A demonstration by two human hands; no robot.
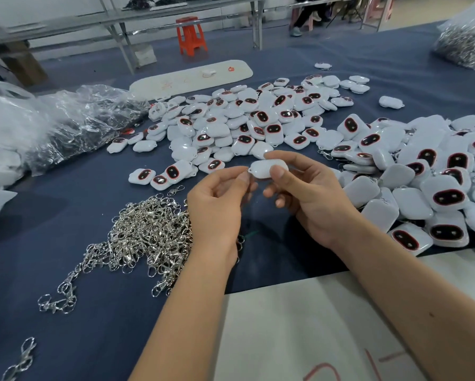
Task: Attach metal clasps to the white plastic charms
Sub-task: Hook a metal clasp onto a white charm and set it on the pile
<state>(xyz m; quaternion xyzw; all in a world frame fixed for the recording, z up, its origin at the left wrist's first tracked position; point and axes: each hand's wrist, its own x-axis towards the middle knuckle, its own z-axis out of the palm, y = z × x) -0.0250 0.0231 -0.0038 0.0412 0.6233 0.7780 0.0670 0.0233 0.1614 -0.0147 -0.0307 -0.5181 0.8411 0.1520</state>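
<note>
A white charm (268, 168) is held at the centre of the frame, above the counter (93, 312), pinched by the right hand (307, 193) with its blank back turned up, probably so that its small loop faces left. There the grip of the left hand (217, 207) is closed on a metal clasp (246, 170), just touching the loop. A heap of clasps (145, 237) lies at lower left, within reach; loose charms (258, 125) are spread behind and to the right.

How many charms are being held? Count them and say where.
1: a white plastic charm, pinched in the right hand above the blue cloth, with the left hand pinching the metal clasp at its end. Neither palm appears to hide another.
</note>
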